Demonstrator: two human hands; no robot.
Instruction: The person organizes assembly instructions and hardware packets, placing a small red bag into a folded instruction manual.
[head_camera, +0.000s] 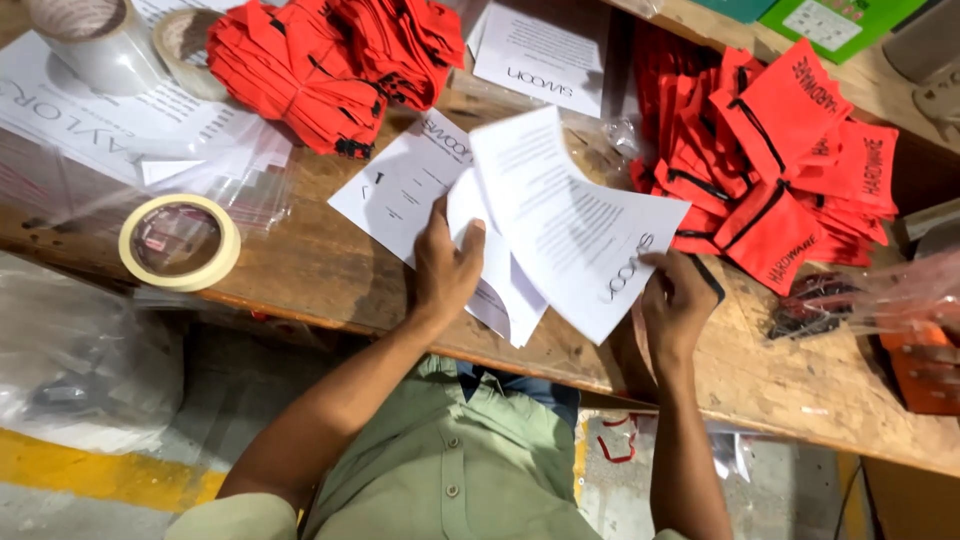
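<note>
Nearest our camera is our olive-green shirt, with both forearms reaching up from it to the wooden workbench. We take the fanned stack of white printed sheets as our landmark. Our left hand lies at its lower left edge, palm down, thumb and fingers pressed flat on the under sheets, pinning them to the bench. Our right hand is at its lower right corner, fingers curled and closed on the top sheet, which lifts and curves away from the rest. The sheets' long axis runs from the lower right up toward the upper left, so the raised leaf sits between our two hands, nearer the right. Right of the stack lies a pile of red pouches; above and left, a second red heap; far left, a roll of tape on clear bags.
</note>
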